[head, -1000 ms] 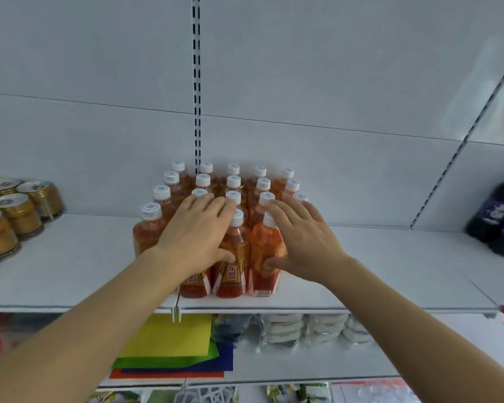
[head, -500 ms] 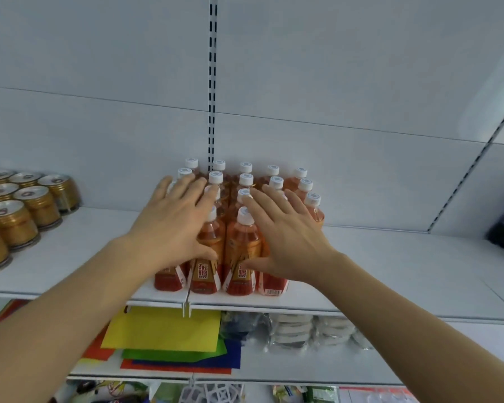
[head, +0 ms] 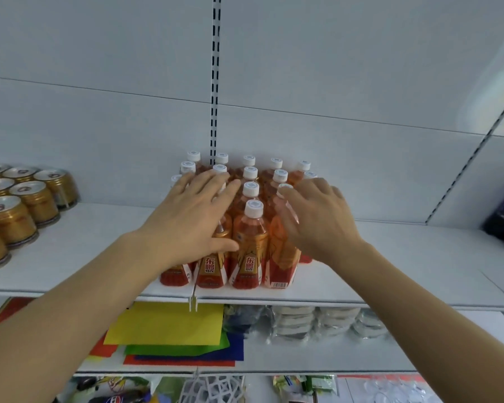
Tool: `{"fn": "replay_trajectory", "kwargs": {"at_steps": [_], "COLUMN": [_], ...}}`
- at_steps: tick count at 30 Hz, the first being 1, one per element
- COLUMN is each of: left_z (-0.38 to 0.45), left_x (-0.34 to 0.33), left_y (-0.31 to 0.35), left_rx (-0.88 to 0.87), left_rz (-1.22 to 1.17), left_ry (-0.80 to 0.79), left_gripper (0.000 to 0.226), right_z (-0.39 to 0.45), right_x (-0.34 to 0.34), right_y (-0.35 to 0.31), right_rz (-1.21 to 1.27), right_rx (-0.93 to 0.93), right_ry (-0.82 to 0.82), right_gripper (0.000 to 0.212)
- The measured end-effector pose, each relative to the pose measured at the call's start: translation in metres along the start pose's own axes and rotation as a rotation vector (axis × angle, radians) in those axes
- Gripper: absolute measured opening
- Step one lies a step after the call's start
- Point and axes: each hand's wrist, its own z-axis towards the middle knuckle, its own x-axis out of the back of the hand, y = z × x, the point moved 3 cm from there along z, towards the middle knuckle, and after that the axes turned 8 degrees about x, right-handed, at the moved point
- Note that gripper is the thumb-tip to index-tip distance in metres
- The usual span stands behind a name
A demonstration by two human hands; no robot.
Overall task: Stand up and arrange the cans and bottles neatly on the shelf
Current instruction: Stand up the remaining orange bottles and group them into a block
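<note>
Upright, the orange bottles (head: 249, 242) stand packed in rows at mid-shelf (head: 99, 237). Left hand (head: 191, 221) lies spread over the block's left side, thumb against a front bottle; right hand (head: 317, 222), fingers loosely extended, rests on the right side. Gold cans (head: 18, 205) stand well apart, leftward.

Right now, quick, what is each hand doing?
Left hand: open, fingers spread flat against the orange plastic bottles with white caps.
Right hand: open, fingers loosely bent beside the same bottles, holding nothing.
</note>
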Motion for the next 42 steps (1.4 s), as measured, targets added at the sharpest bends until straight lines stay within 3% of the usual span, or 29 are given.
{"fn": "replay_trajectory", "kwargs": {"at_steps": [4,7,11,16,23,27,29,42], "left_z": [0.010,0.014,0.018,0.021,0.025,0.025,0.025,0.021], "left_x": [0.004,-0.001,-0.006,-0.009,-0.014,-0.022,-0.026,-0.028], "left_y": [0.031,0.040,0.041,0.042,0.044,0.042,0.042,0.038], "left_rx": [-0.143,-0.187,-0.207,-0.199,-0.186,-0.196,-0.191,-0.165], "left_rz": [-0.038,-0.061,-0.069,-0.102,-0.110,-0.009,-0.004,-0.024], "left_ry": [0.069,0.096,0.142,0.155,0.153,0.132,0.130,0.150], "left_gripper": [0.096,0.078,0.068,0.063,0.071,0.095,0.099,0.112], "right_z": [0.002,0.003,-0.004,-0.004,-0.011,-0.027,-0.030,-0.029], "right_x": [0.006,0.009,0.015,0.002,-0.011,-0.014,-0.019,-0.025], "right_y": [0.011,0.015,0.033,0.034,0.038,0.026,0.023,0.022], "right_rz": [0.017,0.119,0.158,0.260,0.227,0.009,-0.018,0.001], "right_rx": [-0.117,-0.054,0.043,0.174,0.215,0.197,0.188,0.215], "right_ry": [-0.214,-0.233,-0.295,-0.216,-0.075,-0.207,-0.194,-0.166], "right_gripper": [0.043,0.034,0.039,0.042,0.047,0.102,0.116,0.119]}}
